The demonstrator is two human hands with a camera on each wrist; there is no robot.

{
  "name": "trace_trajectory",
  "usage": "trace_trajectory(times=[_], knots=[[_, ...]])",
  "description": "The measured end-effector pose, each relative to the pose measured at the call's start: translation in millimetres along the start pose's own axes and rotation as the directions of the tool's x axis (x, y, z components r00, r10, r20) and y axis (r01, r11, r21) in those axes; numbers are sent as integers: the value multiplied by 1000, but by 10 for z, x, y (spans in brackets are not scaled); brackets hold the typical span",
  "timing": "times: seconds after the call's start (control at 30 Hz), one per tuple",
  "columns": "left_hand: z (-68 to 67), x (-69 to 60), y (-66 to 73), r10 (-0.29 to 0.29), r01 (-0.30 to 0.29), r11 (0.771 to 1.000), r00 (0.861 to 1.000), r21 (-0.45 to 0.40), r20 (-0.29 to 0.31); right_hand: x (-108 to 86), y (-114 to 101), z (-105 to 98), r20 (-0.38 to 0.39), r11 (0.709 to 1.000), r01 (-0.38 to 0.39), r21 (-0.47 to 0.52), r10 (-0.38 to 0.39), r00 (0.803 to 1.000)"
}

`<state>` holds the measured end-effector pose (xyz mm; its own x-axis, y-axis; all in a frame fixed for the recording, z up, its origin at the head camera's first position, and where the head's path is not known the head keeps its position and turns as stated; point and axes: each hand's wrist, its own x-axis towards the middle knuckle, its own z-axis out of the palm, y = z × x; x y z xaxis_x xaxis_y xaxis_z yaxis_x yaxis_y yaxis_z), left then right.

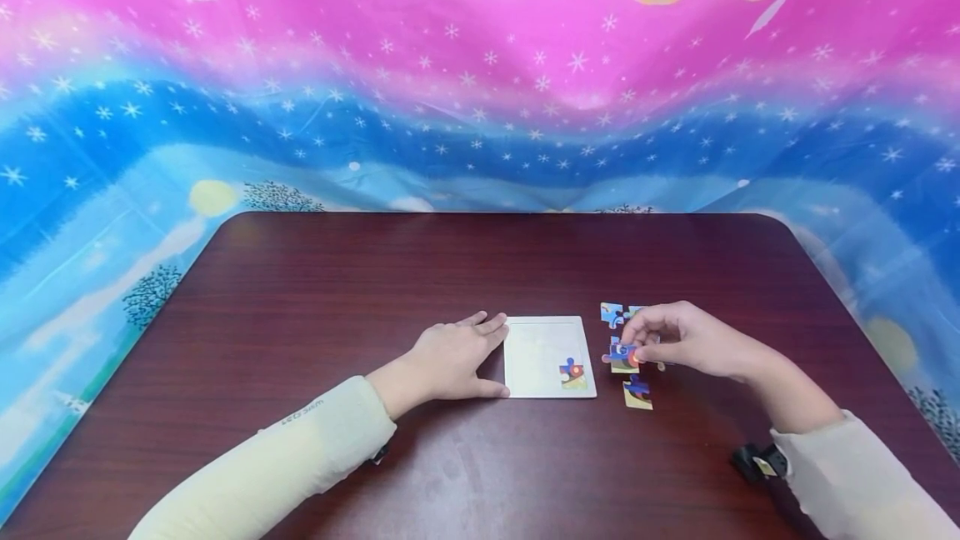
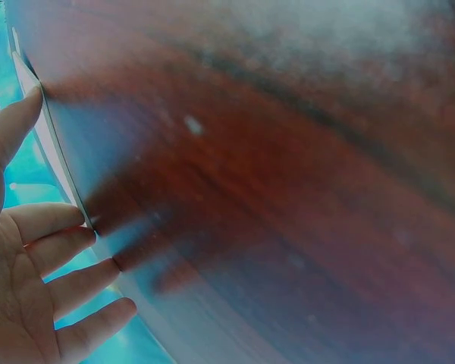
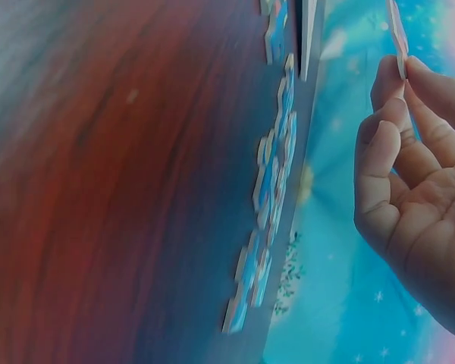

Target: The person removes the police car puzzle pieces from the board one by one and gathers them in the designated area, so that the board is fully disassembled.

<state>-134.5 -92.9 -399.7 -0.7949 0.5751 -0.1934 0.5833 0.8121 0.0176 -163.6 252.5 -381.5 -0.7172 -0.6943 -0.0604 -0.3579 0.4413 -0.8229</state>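
Observation:
A square white puzzle tray [image 1: 536,357] lies flat on the table, with one puzzle piece [image 1: 573,374] sitting in its near right corner. My left hand [image 1: 459,358] touches the tray's left edge, fingers extended; in the left wrist view that hand [image 2: 42,273] shows spread fingers at the tray's edge. Right of the tray, my right hand [image 1: 693,340] pinches a puzzle piece [image 1: 624,357] between thumb and finger. The right wrist view shows this held piece [image 3: 397,38] edge-on, raised off the table. Other pieces lie partly hidden below the right hand.
Loose puzzle pieces lie right of the tray, one at the far side [image 1: 612,314] and one nearer [image 1: 638,393]. The dark wooden table [image 1: 360,273] ends at a pink and blue printed cloth [image 1: 480,90] hanging behind it.

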Motion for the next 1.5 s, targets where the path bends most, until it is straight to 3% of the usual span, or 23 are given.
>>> trace_trajectory(times=[0.33,0.5,0.73,1.23,1.5], knots=[[4,5,4,-7,7,1000,1000,-9,9,-205,112,-83,-4,999,-9,-32,9,1000],[14,8,-1,-5,5,1000,1000,-6,8,-307,171,-138,6,999,-43,-17,43,999],[20,7,-9,-7,7,1000,1000,-3,-4,-408,256,-178,42,1000,-25,8,24,999],[21,6,-12,-2,3,1000,1000,1,-14,-474,370,-176,115,998,-23,56,16,993],[19,14,-2,-3,3,1000,1000,8,-13,-501,392,-197,110,998,-69,-5,69,992]])
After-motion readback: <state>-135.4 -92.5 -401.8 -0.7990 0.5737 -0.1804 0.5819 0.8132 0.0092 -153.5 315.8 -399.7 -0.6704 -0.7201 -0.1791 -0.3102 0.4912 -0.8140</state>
